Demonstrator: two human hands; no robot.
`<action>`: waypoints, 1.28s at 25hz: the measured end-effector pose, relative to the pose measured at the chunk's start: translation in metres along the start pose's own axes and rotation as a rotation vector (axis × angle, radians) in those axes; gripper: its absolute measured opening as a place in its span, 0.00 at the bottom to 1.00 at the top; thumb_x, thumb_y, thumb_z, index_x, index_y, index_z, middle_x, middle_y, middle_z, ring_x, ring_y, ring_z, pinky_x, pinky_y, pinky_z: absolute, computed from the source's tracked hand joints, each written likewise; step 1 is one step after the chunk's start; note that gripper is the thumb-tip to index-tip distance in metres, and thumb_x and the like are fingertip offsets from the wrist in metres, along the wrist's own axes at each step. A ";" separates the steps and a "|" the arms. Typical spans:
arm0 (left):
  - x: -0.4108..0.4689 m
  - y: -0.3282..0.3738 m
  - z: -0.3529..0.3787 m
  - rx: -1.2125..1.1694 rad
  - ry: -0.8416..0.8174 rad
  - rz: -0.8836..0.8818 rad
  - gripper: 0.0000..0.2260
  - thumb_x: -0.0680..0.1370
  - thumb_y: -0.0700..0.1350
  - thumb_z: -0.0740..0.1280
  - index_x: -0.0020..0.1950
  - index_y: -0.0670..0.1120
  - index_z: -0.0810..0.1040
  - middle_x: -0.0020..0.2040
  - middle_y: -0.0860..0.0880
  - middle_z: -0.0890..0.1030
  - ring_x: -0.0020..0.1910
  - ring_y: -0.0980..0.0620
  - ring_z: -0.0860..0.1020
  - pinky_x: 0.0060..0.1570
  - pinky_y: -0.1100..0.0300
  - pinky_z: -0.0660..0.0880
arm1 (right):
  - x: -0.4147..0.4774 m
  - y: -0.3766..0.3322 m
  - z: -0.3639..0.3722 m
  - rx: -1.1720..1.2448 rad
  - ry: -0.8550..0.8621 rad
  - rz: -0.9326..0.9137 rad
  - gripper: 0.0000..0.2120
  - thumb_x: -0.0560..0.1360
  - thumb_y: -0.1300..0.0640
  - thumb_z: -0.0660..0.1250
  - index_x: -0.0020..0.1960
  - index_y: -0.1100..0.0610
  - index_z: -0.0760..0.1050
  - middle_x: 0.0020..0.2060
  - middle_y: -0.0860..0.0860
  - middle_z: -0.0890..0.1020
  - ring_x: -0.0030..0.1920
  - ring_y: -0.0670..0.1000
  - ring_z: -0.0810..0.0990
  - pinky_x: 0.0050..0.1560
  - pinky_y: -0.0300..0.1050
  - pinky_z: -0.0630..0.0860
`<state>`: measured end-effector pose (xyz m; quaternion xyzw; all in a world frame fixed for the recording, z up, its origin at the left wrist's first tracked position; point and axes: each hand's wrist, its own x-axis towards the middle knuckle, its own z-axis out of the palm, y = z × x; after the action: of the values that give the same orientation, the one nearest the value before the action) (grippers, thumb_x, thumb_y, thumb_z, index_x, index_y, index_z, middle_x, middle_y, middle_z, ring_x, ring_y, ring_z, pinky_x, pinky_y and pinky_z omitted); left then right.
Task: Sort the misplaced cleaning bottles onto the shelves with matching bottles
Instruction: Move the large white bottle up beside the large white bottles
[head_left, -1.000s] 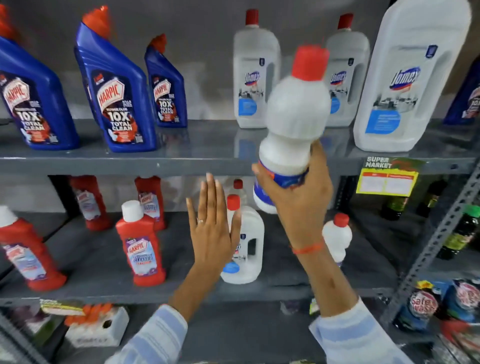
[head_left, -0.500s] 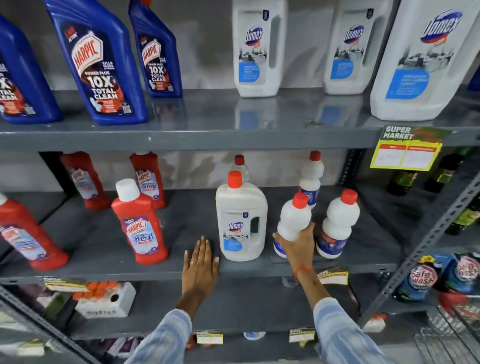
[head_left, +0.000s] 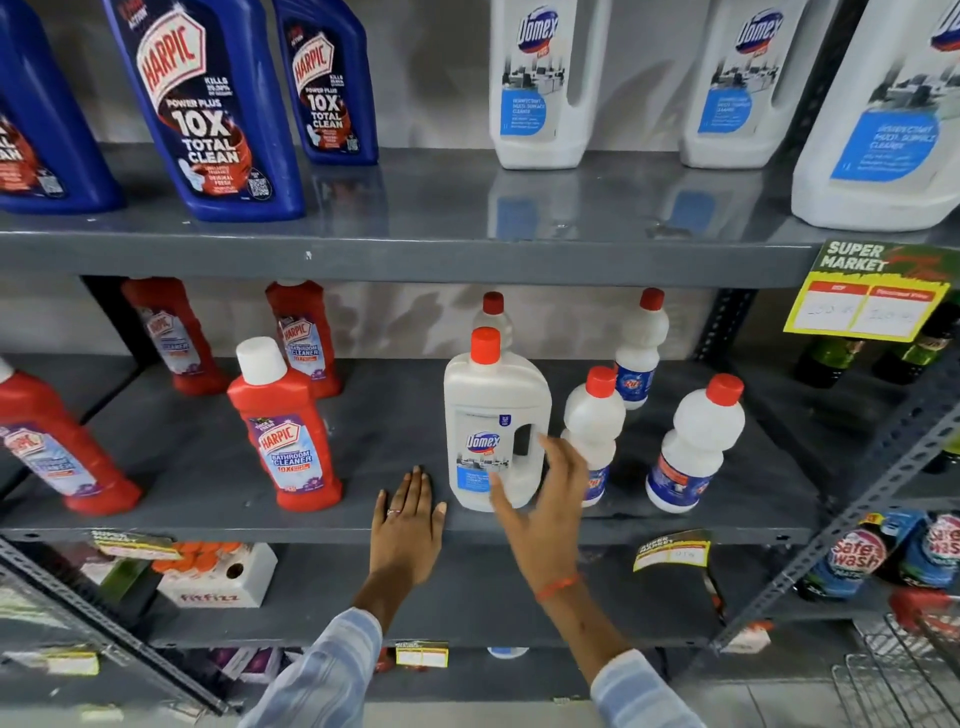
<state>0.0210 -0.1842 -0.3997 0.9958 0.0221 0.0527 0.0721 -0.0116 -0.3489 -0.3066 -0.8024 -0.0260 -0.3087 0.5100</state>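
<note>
On the middle shelf a white Domex bottle with a red cap stands among small white round bottles with red caps, one right beside it and another further right. My right hand is open, fingers spread, in front of the Domex bottle and the nearest small bottle, holding nothing. My left hand lies flat and open on the shelf's front edge, left of the Domex bottle. Red Harpic bathroom cleaner bottles stand to the left. Larger Domex bottles stand on the top shelf.
Blue Harpic bottles fill the top shelf's left side. A yellow price tag hangs from the top shelf at right. Safe Wash bottles and a wire basket are at lower right. A white carton sits on the lower shelf.
My right hand brought a small white bottle down from in front of the top shelf, set it on the middle shelf beside the Domex bottle, and let go. The left hand dropped to the shelf edge.
</note>
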 end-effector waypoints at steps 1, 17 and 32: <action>0.002 0.000 0.000 -0.002 -0.020 0.000 0.42 0.69 0.61 0.23 0.77 0.44 0.49 0.78 0.48 0.51 0.76 0.52 0.50 0.74 0.51 0.44 | -0.005 -0.005 0.013 0.028 -0.067 0.035 0.34 0.67 0.56 0.75 0.68 0.58 0.62 0.65 0.57 0.66 0.65 0.44 0.64 0.62 0.24 0.65; -0.005 0.005 -0.135 -0.309 0.576 0.205 0.11 0.78 0.45 0.62 0.42 0.40 0.79 0.38 0.41 0.82 0.36 0.43 0.79 0.36 0.54 0.77 | 0.018 -0.028 0.041 0.184 -0.015 0.244 0.43 0.56 0.56 0.81 0.64 0.57 0.62 0.53 0.50 0.77 0.52 0.52 0.78 0.53 0.35 0.74; 0.039 0.077 -0.301 -0.130 0.999 0.314 0.20 0.81 0.48 0.52 0.64 0.38 0.74 0.66 0.41 0.75 0.68 0.45 0.71 0.71 0.49 0.57 | 0.121 -0.244 -0.120 0.078 0.173 -0.254 0.57 0.54 0.36 0.76 0.72 0.59 0.54 0.64 0.51 0.76 0.62 0.51 0.75 0.65 0.47 0.73</action>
<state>0.0298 -0.2163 -0.0884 0.8340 -0.0990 0.5324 0.1056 -0.0566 -0.3653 -0.0129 -0.7428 -0.0952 -0.4374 0.4978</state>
